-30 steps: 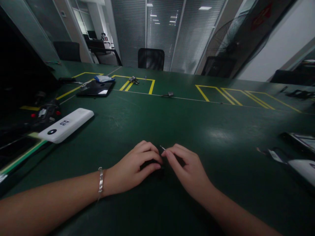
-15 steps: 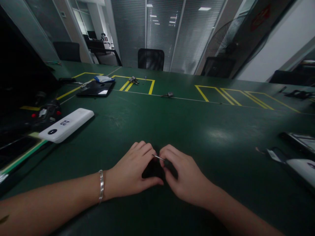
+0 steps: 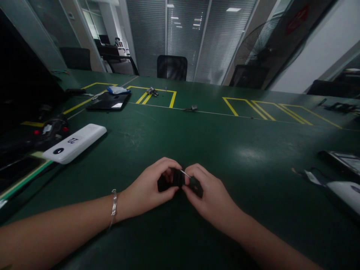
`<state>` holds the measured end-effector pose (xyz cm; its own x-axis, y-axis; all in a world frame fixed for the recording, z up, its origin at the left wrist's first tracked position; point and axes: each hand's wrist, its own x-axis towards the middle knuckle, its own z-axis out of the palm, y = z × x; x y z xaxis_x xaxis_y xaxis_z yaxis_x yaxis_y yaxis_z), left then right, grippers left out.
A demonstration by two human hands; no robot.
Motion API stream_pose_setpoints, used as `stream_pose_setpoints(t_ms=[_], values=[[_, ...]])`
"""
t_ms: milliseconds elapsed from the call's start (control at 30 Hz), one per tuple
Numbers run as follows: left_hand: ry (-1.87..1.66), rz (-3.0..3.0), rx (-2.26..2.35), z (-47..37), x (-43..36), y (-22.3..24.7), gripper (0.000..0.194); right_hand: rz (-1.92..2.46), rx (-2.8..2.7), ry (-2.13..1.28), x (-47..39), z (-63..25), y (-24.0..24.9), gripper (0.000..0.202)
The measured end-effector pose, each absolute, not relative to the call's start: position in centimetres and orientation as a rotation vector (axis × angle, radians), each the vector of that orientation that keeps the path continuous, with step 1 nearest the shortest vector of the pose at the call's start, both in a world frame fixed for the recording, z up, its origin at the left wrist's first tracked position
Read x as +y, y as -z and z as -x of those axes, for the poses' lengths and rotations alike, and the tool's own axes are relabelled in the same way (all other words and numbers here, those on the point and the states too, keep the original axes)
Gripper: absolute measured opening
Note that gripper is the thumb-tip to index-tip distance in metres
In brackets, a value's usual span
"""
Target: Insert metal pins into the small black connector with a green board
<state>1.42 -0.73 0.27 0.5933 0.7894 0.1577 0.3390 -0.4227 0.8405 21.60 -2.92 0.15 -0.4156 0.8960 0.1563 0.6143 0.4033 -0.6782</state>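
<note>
Near the table's front middle, my left hand [image 3: 157, 185] has its thumb and fingers closed round a small black object [image 3: 177, 178]. My right hand [image 3: 210, 191] grips a dark-handled tool [image 3: 195, 185] with a thin metal shaft [image 3: 185, 173] that points up and left, close to the left fingertips and the top of the black object. The two hands nearly touch. What the black object is cannot be made out, since it is dark and partly covered by my fingers.
On the green table [image 3: 168, 138], a white power bank [image 3: 75, 144] lies at the left. Behind it is a black tablet [image 3: 108, 101] with a blue-white packet [image 3: 118, 90]. Small metal parts [image 3: 152, 92] and another metal piece [image 3: 193, 108] lie farther back. A white device [image 3: 345, 193] is at the right.
My left fingers have curled in and closed on the black object, which now shows between finger and thumb. My right hand has stayed nearly in place with the tool.
</note>
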Motion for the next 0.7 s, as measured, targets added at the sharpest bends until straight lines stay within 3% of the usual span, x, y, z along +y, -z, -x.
stream_pose_setpoints(t_ms=[200,700], values=[[-0.708,-1.713,0.826,-1.49,-0.59,-0.21,0.038,1.136,-1.854,-0.765,-2.96,-21.69,-0.01,0.016],[-0.672,-1.816,0.775,-1.56,-0.77,-0.18,0.036,0.942,-1.847,-0.893,-3.43,-21.39,0.32,0.018]])
